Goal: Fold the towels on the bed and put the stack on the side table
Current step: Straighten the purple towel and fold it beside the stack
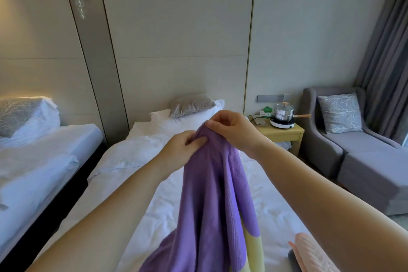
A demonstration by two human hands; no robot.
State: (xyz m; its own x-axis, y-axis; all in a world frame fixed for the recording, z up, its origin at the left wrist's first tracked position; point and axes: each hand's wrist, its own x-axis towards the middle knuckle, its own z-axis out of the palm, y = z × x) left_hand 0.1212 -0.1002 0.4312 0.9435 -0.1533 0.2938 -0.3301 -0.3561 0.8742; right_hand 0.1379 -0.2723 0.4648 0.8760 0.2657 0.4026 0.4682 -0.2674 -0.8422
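1. The fingers (217, 125) of the right hand (231, 127) are curled and pinch the top of the purple towel (212, 194). This is the hand nearer the side table (284, 134).
2. The fingers (194, 139) of the left hand (183, 147) pinch the same top edge. This hand is just beside the right one, on the side away from the side table.
3. The hands are very close together, so the towel hangs bunched up like a tent. I think the job now is to find the corners. Slide the hands apart along the edge until each one holds a corner.
4. Keep both pinches tight. The towel looks soft and floppy, so it could slip.
5. The towel hangs over the bed (136, 161), which stands right next to the side table. Hold the towel up so it opens out flat, then lay it on the bed to fold it.
6. A yellow cloth (254, 249) shows by the towel's bottom end. I cannot tell if it is another towel.
7. A pink towel (313, 254) lies on the bed too, much closer to the person than the side table is.
8. A pot (283, 113) sits on the side table. The stack will need the bare part at the front.
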